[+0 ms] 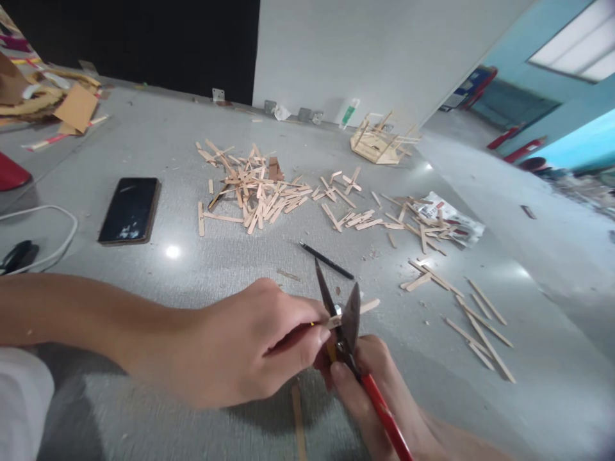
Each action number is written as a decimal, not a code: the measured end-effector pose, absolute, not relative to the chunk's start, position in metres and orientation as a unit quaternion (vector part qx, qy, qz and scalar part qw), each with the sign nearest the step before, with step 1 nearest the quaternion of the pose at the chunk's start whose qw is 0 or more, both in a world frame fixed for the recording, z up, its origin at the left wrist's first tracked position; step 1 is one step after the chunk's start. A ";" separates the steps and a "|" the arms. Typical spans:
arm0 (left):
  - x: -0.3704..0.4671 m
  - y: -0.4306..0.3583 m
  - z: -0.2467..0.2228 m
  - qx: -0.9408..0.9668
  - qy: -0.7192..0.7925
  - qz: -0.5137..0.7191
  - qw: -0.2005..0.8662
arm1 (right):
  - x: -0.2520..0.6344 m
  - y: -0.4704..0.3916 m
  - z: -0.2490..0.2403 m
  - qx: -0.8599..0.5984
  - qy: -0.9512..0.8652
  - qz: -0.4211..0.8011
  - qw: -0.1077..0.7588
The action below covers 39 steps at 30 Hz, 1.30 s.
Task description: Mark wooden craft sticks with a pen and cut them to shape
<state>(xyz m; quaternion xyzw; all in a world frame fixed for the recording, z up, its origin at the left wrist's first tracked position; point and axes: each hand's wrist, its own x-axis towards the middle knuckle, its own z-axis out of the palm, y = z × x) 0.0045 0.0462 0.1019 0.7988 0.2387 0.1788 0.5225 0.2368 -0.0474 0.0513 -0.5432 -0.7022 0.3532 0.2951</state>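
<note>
1. I see the phone [129,211] left of the heaped wood pieces [262,205].
2. My feed puts the pen [328,260] behind the scissors [352,320].
3. I find the stick frame [372,152] behind the packet [462,221], leftward.

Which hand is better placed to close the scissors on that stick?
Likely the right hand: it grips the scissors, which stand open across the stick. The left hand is occupied, pinching the stick near one end.

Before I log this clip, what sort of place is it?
Probably a craft workshop: a gray worktable bears scattered wooden sticks and a small wooden frame, with red-handled shears in use.
</note>
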 end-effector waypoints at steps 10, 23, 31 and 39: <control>0.006 0.046 0.106 0.796 0.238 0.187 0.525 | 0.223 -0.039 0.069 -0.536 -0.690 0.383 0.301; 0.007 0.049 0.107 0.788 0.229 0.210 0.532 | 0.237 -0.040 0.050 -0.513 -0.676 0.408 0.337; 0.010 0.049 0.107 0.776 0.231 0.212 0.547 | 0.233 -0.035 0.051 -0.451 -0.702 0.421 0.356; 0.005 0.050 0.111 0.747 0.219 0.225 0.586 | 0.238 -0.036 0.050 -0.437 -0.696 0.441 0.359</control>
